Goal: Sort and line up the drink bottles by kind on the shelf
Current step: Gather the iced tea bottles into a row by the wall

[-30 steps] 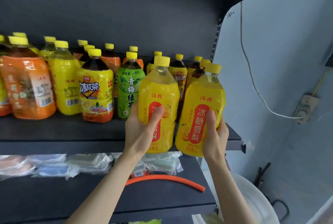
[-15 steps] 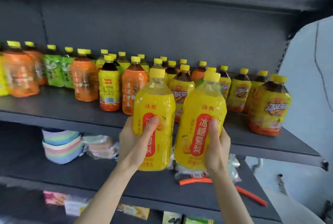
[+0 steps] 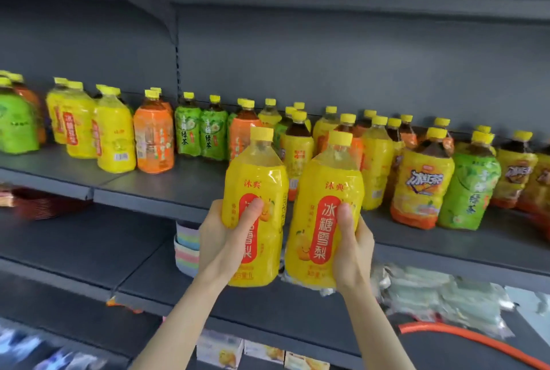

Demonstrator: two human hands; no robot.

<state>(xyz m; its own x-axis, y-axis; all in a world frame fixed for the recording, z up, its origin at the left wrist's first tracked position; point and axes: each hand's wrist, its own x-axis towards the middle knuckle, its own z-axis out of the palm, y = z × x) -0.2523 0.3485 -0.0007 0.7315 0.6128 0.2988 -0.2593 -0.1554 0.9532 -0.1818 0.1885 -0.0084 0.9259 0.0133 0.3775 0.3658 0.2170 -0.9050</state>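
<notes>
gripping left bottle (image 3: 255, 188), left hand (image 3: 223, 244) with fingers curled round it; right hand (image 3: 352, 250) likewise round right bottle (image 3: 320, 191)

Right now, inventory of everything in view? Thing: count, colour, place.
held bottles: 2, yellow with red labels, side by side in front of the upper tier
shelf bottles: many, uncounted; yellow, orange and green, yellow caps; mixed along the upper tier
shelving: dark grey, several tiers
pastel stack: 1, striped pastel, middle tier, behind the left hand
clear packets: a pile, pale, middle tier, right
tube: 1, orange, middle tier, far right
small boxes: several, pale, bottom tier
left hand: grips one held bottle
right hand: grips the other
</notes>
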